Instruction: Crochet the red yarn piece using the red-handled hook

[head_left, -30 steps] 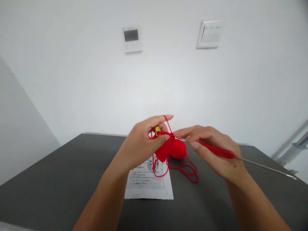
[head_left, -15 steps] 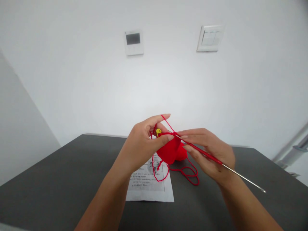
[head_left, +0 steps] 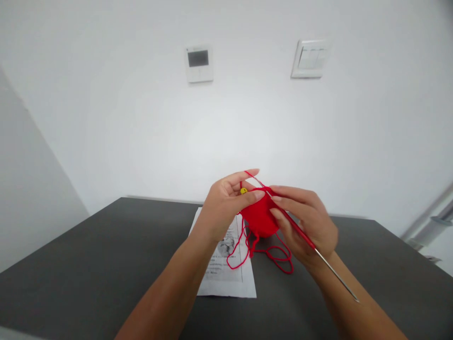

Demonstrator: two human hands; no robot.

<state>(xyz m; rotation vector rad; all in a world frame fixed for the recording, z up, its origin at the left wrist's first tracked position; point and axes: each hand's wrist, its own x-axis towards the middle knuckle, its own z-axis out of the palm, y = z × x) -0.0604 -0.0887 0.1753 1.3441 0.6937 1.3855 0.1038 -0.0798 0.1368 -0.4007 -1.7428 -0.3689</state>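
My left hand [head_left: 226,200] pinches a red crochet piece [head_left: 260,217] between thumb and fingers, and its raised index finger carries a taut strand of red yarn [head_left: 255,179]. A yellow stitch marker [head_left: 244,191] is clipped at the piece's upper left edge. In my right hand [head_left: 311,219] lies a crochet hook [head_left: 296,228] with a red grip and a bare metal rear end pointing down to the right. The hook's tip meets the top edge of the piece, where the fingers of both hands come close together; the tip itself is hard to see.
A printed paper sheet [head_left: 230,285] lies on the dark grey table [head_left: 88,264], partly under my left arm. Loose yarn loops [head_left: 281,259] rest beside it. On the white wall behind are a thermostat [head_left: 199,63] and a switch panel [head_left: 310,59].
Both hands have drawn closer together, the left moving right with the crochet piece. The hook has tilted more steeply, its rear end swinging down and left.
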